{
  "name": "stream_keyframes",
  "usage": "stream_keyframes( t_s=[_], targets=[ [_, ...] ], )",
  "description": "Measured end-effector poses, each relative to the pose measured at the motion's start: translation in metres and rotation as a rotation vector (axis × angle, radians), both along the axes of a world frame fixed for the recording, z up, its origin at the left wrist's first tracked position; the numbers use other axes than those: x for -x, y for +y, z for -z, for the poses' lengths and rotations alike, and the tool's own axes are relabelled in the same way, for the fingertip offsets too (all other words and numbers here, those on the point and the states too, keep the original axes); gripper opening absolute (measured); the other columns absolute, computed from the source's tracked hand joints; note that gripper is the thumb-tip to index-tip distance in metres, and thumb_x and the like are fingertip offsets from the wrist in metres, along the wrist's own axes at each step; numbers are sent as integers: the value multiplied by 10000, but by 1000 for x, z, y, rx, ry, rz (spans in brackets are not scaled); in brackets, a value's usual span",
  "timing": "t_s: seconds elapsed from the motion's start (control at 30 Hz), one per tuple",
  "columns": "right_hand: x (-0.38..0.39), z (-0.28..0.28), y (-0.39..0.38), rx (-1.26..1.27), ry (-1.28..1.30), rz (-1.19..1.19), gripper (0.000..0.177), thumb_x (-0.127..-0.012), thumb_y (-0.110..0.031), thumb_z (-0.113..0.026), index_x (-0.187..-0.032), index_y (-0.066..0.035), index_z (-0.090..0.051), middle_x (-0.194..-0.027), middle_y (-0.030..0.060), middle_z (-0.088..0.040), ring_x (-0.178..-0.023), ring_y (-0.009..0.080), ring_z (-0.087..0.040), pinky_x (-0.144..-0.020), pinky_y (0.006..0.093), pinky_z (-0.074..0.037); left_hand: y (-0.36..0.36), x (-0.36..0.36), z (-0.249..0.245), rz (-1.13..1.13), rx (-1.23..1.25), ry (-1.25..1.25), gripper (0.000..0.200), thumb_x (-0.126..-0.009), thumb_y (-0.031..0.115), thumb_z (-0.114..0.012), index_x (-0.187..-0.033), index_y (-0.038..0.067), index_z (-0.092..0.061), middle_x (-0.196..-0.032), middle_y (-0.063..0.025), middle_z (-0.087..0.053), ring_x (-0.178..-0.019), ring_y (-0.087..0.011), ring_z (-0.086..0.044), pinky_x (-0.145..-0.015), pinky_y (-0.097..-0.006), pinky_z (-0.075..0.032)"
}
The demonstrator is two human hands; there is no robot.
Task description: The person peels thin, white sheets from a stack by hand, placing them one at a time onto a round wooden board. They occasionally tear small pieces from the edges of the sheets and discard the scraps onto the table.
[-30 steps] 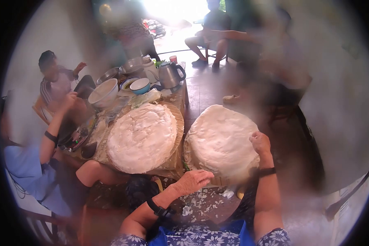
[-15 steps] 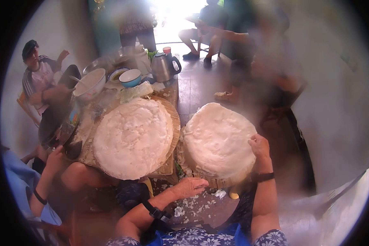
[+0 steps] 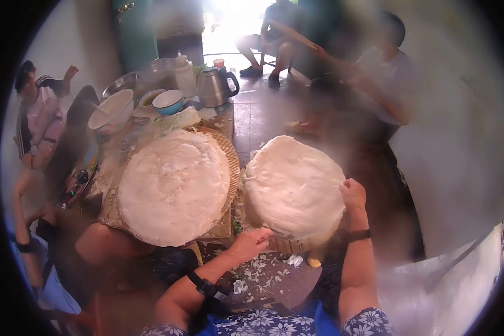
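A round white sheet, dough-like and uneven [image 3: 294, 187], lies on a woven base in front of me. My right hand [image 3: 354, 195] pinches the right edge of this sheet. At its lower left edge is my left hand [image 3: 252, 244], fingers curled together near the rim; whether it grips anything is hidden. A second, larger white round [image 3: 173, 187] rests to the left on a woven tray [image 3: 233, 162], touched by neither hand.
Behind the rounds are a steel kettle [image 3: 214, 87], a blue bowl [image 3: 168, 102], a white bowl [image 3: 112, 112] and a squeeze bottle [image 3: 185, 75]. White scraps [image 3: 263, 271] litter the surface near me. People sit at left, right and by the doorway.
My left hand has moved up to the sheet's lower edge. My right hand still holds the right edge. The view has shifted slightly, and the person at right has moved an arm.
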State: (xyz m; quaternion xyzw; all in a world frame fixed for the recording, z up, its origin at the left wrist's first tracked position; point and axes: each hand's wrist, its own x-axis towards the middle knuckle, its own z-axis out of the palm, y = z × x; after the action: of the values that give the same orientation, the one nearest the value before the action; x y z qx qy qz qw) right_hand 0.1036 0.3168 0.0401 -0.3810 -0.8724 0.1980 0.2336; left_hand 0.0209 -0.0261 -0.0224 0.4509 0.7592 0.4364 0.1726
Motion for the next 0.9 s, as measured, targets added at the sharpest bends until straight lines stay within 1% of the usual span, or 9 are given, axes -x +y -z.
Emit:
stream_keyframes(
  t_s=[0.03,0.13,0.17,0.27,0.3,0.43,0.63,0.73,0.9],
  targets=[
    [-2,6,7,-1,-7,35,206,-734,-226,-598,-840,-52,-626,-825,158,-646,-815,329,-616,-703,405,-476,0,0,-2,-92,20,-156,342,-795,106,-590,-1133,77,-551,-879,-107,-642,-776,-200,-628,-709,-308,-499],
    [-11,17,20,6,-86,79,227,-709,-232,-596,-844,-54,-631,-842,163,-645,-825,336,-613,-712,417,-474,6,11,17,-255,-132,-326,398,-793,88,-586,-1180,34,-509,-863,-104,-638,-777,-164,-612,-709,-294,-497],
    [-14,19,21,1,-107,87,226,-698,-233,-602,-839,-60,-637,-829,153,-647,-811,317,-617,-709,400,-475,8,20,30,-235,-122,-473,483,-807,38,-572,-1267,11,-425,-1006,-104,-572,-739,-158,-592,-667,-269,-496],
    [-17,20,20,22,-142,91,229,-671,-239,-617,-826,-73,-651,-808,134,-653,-785,275,-627,-706,364,-479,11,15,0,-407,-188,-818,542,-819,54,-569,-1320,24,-364,-1049,-103,-533,-705,-141,-576,-621,-250,-480],
    [-17,21,20,49,-137,80,234,-667,-243,-621,-825,-75,-655,-810,134,-654,-787,272,-629,-707,362,-480,12,18,3,-412,-176,-850,609,-819,67,-573,-1365,45,-304,-1100,-96,-505,-707,-142,-575,-611,-254,-474],
    [-16,19,20,104,-85,74,242,-646,-238,-641,-822,-75,-667,-795,121,-659,-766,245,-636,-704,339,-483,15,20,5,-432,-231,-919,675,-806,78,-582,-1392,53,-248,-1161,-102,-464,-748,-161,-571,-631,-300,-479],
    [-12,13,19,190,-43,110,235,-610,-182,-674,-810,-59,-665,-754,91,-663,-712,194,-637,-671,302,-483,21,17,2,-439,-201,-896,705,-802,81,-589,-1404,50,-223,-1190,-110,-447,-777,-178,-563,-629,-300,-474],
    [-12,15,18,204,-5,117,229,-609,-169,-669,-809,-58,-664,-756,91,-664,-715,194,-637,-669,299,-483,23,17,0,-474,-232,-966,703,-796,79,-584,-1400,41,-227,-1219,-105,-447,-758,-146,-535,-603,-276,-454],
    [-15,22,22,127,26,115,235,-607,-176,-658,-812,-62,-668,-752,91,-664,-716,207,-640,-670,305,-486,22,22,7,-513,-281,-997,693,-796,90,-591,-1393,47,-242,-1226,-91,-414,-767,-141,-501,-603,-279,-445]
  ],
)
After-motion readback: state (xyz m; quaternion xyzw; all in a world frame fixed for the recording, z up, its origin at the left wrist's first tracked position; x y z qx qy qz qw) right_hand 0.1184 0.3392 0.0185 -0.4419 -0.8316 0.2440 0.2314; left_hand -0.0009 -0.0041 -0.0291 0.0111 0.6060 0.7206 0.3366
